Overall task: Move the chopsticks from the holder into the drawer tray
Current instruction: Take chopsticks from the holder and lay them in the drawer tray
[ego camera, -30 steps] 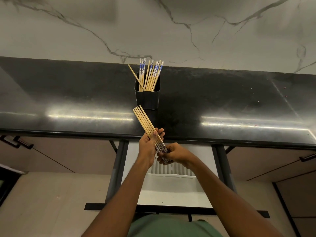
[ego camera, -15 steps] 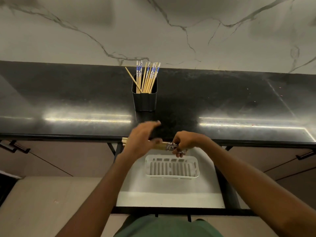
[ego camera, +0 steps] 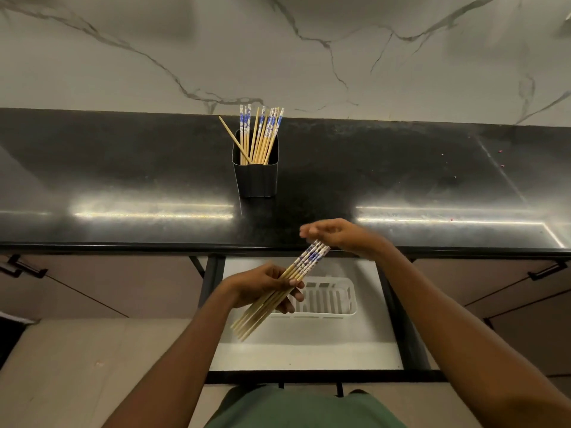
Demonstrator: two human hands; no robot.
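Left hand [ego camera: 262, 285] grips a bundle [ego camera: 312, 256] of chopsticks over the open drawer [ego camera: 309, 350]; right hand [ego camera: 336, 234] is loose and holds nothing.

On my feed the left fingers curl round the bundle's middle. It slants from 7 to 1 o'clock, patterned ends up, above the left end of the white tray [ego camera: 327, 313] in the drawer. The right hand hovers at 1 o'clock from the left, fingers relaxed, just beside those ends. More chopsticks [ego camera: 262, 137] stand in the black holder [ego camera: 255, 177] at 12 on the counter [ego camera: 123, 180].
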